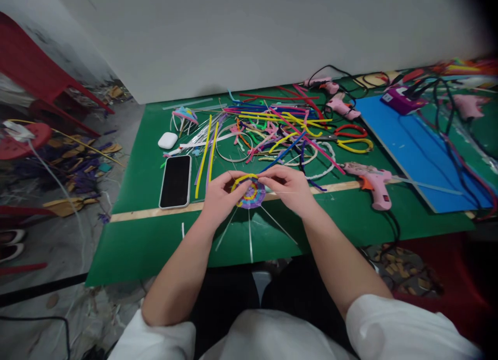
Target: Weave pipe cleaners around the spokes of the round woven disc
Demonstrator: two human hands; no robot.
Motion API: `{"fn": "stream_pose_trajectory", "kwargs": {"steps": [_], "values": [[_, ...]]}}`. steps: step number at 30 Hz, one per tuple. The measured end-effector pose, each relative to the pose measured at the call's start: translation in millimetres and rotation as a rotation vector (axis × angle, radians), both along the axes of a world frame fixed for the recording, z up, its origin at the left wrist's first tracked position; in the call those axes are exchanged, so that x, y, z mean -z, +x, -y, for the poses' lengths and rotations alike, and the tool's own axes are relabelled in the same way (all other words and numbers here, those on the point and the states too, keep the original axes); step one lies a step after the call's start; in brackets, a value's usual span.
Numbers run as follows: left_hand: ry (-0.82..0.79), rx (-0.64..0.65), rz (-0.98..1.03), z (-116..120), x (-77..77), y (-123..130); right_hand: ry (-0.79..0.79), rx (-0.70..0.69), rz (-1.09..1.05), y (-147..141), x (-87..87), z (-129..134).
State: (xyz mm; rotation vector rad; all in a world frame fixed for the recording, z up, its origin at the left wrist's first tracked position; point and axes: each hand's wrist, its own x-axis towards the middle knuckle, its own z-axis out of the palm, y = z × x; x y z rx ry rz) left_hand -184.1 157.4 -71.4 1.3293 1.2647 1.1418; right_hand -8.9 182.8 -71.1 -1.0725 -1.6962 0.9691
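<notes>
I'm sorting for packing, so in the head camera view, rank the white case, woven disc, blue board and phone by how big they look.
Largest to smallest:
Blue board
Phone
Woven disc, partly covered
White case

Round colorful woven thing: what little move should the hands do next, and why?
I'd say the right hand might guide the yellow strand past the next clear spoke. Yellow lines the top edge, but purple shows at the bottom, and the left hand steadies the woven disc.
</notes>
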Motion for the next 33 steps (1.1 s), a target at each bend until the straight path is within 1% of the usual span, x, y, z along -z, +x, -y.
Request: {"fn": "stream_pose_trajectory", "kwargs": {"steps": [1,3,4,5,6,7,10,14,17,20,23,28,33], "values": [[-0.035,0.105,0.006,0.5,-4.4,-4.3,-0.03,0.01,-0.012,2.7,-0.5,-1.5],[-0.118,0.366,0.015,1.6,-14.0,-15.9,-0.109,0.004,-0.023,9.6,-2.7,-4.5],[-0.157,0.505,0.026,2.0,-18.2,-22.6,-0.15,-0.017,-0.022,13.4,-4.3,-5.6],[-0.18,0.604,0.048,2.3,-21.2,-29.1,-0.189,-0.045,-0.02,16.8,-6.1,-6.3],[-0.193,0.652,0.083,2.3,-23.0,-34.8,-0.221,-0.072,-0.021,19.8,-8.0,-6.6],[-0.194,0.656,0.132,2.0,-23.4,-39.2,-0.248,-0.093,-0.023,22.0,-9.8,-6.4],[-0.203,0.545,0.21,-0.2,-18.7,-41.3,-0.31,-0.126,-0.027,23.9,-12.8,-4.4],[-0.209,0.465,0.116,-2.6,-9.0,-21.5,-0.38,-0.162,-0.033,19.3,-9.7,-1.7],[-0.17,0.351,0.046,-1.6,-3.5,-5.3,-0.386,-0.194,-0.029,15.7,-5.4,-1.1],[-0.09,0.243,-0.011,0.1,1.3,2.5,-0.352,-0.186,-0.002,13.5,-3.0,-1.1],[-0.008,0.174,-0.029,0.7,5.3,4.1,-0.332,-0.16,0.017,12.3,-2.9,-1.3],[0.041,0.136,-0.054,-0.2,9.2,4.3,-0.231,-0.163,0.07,13.5,-5.5,-1.5],[0.043,0.119,-0.07,-0.6,9.3,3.7,-0.045,-0.167,0.209,17.6,-8.2,0.4]]}}
